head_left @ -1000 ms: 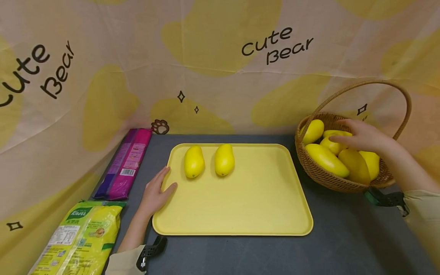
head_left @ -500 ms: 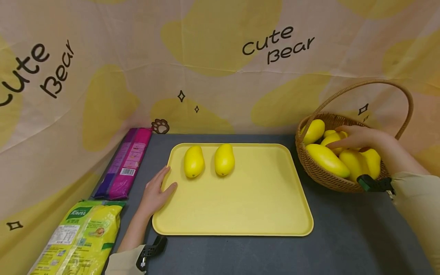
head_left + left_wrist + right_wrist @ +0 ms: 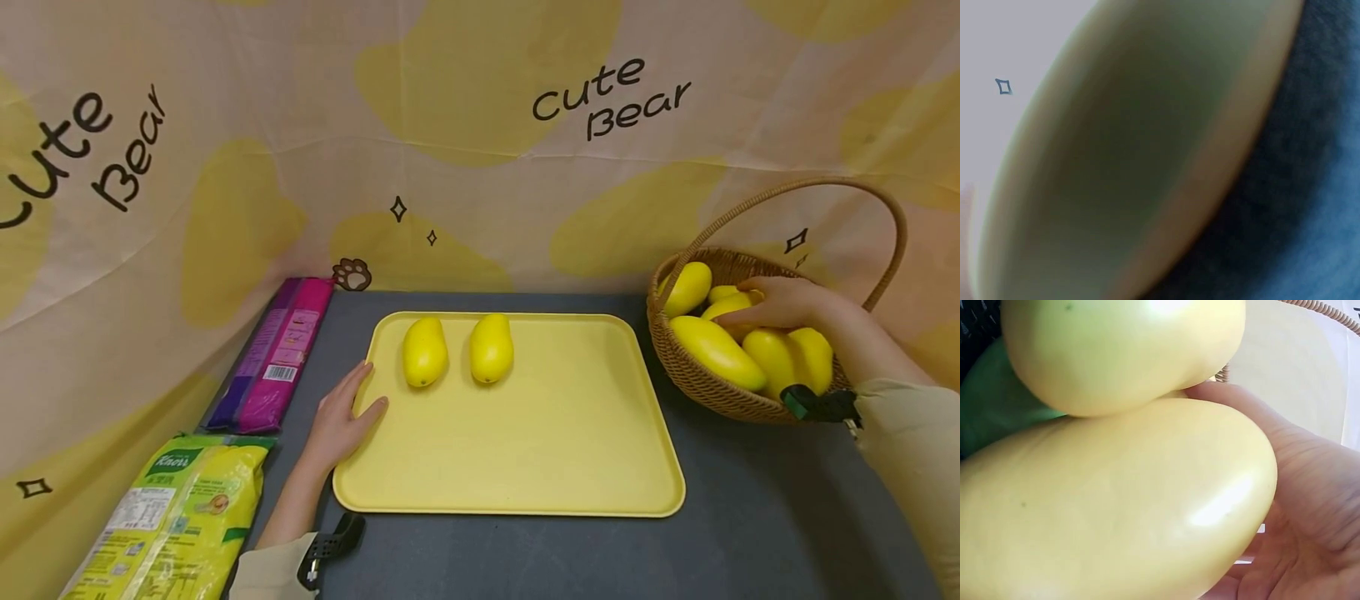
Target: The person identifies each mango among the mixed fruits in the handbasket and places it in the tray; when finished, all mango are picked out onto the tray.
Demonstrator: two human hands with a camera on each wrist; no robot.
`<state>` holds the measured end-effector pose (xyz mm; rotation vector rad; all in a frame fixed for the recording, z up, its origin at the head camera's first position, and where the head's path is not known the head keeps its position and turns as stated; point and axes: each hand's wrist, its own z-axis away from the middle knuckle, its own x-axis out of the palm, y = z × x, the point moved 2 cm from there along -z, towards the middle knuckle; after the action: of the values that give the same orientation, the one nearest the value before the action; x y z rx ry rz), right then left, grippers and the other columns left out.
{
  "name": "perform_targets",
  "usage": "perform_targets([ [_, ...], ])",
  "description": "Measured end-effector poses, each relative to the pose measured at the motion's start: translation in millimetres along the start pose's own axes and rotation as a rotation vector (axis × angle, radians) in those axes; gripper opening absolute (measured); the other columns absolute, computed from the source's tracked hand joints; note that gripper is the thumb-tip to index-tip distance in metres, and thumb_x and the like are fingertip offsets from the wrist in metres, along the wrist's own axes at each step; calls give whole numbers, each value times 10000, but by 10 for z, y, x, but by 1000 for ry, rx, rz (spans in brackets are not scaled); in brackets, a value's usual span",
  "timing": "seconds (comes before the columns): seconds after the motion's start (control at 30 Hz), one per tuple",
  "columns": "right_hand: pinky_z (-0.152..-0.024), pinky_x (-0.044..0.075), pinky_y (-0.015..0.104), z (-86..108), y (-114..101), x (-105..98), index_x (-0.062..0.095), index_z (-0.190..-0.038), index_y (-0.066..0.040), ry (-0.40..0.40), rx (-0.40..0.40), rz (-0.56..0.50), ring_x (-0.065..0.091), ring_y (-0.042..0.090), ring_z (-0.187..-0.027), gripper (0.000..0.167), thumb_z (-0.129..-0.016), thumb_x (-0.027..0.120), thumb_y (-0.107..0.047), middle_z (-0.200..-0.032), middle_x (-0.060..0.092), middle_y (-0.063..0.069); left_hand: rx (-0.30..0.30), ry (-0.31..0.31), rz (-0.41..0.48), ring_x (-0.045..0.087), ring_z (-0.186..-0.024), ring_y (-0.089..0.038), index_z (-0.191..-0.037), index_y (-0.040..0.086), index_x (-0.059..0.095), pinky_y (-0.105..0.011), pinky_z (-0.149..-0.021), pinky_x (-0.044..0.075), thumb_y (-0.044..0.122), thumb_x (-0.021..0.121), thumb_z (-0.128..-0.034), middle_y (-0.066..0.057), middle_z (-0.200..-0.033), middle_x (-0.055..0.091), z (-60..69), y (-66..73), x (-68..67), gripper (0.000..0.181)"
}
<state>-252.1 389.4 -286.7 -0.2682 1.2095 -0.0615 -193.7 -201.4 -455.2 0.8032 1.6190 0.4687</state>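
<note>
A wicker basket (image 3: 669, 357) with a tall handle holds several yellow mangoes at the right. My right hand (image 3: 786, 302) reaches into it, with thumb and fingers on either side of a mango (image 3: 729, 309). In the right wrist view, the right hand (image 3: 1316, 494) lies behind a large mango (image 3: 1116, 494) and partly out of sight; another mango (image 3: 1125, 353) sits above. My left hand (image 3: 341, 427) rests on the left rim of a yellow tray (image 3: 525, 442), fingers straight. Two mangoes lie side by side on it, one left (image 3: 425, 352) and one right (image 3: 491, 348).
A purple and pink packet (image 3: 273, 358) and a yellow-green Knorr bag (image 3: 176, 517) lie left of the tray on the dark table (image 3: 510, 558). A patterned cloth (image 3: 480, 167) hangs behind. The left wrist view is mostly a blurred close shape.
My right hand has lowered into the basket and closed round a mango there. The left hand, the tray and its two mangoes have stayed in place.
</note>
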Motion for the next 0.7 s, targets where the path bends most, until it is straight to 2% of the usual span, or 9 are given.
perform_targets([
  [0.3,-906,357,679,79,-20,-54,300,-1429,126,81,56,-12,353,621,-1168,964,-865,630,-584,-1360,311,457,8,3,4,323,-1366,-453,-1465,-25,386,-636,-1101,151,214,635,-937,-233,-1516,352,-1,3,4,631],
  [0.5,-923,320,715,185,-37,-125,123,-1504,103,105,75,-64,316,623,-1192,1054,-882,593,-606,-1411,228,467,11,5,1,328,-1367,-448,-1468,-23,384,-633,-1102,158,211,637,-936,-229,-1517,353,-1,5,8,634],
  [0.7,-917,306,715,285,-40,-176,146,-1534,14,165,77,-50,304,622,-1201,994,-892,567,-618,-1422,235,454,15,11,-1,329,-1368,-442,-1465,-26,385,-625,-1101,163,208,634,-934,-230,-1514,356,2,3,5,631],
])
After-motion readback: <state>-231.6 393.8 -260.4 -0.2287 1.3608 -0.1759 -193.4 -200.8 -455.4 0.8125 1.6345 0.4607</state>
